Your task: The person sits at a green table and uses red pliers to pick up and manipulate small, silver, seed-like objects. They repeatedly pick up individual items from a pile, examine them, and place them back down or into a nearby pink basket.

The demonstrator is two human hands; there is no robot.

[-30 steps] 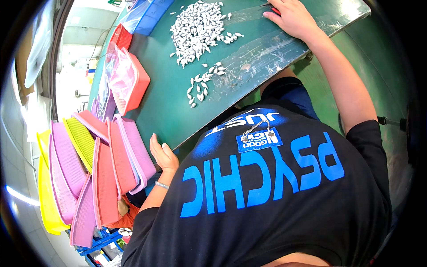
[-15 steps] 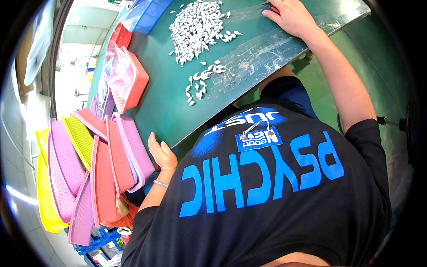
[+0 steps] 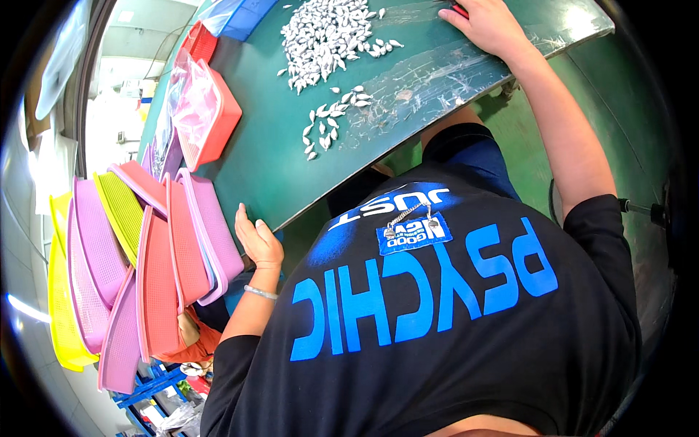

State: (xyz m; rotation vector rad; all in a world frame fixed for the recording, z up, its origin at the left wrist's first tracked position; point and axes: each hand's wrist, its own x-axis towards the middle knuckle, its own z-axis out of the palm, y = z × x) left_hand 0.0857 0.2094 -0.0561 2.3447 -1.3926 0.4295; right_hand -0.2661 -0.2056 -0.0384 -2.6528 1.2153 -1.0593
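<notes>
Little silver lumps — fat middles, pointy ends — lie heaped and scattered. The right hand grips a red tool; the left hand stretches its fingers.

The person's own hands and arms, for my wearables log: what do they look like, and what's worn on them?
The left hand and right hand wear no gloves. A thin, pale bangle circles the left wrist; none shows on the right. Short, plain black sleeves leave both forearms bare.

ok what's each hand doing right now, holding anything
Left hand: open, nothing seen in it, near the green table.
Right hand: closed on a red item, mostly hidden.
</notes>
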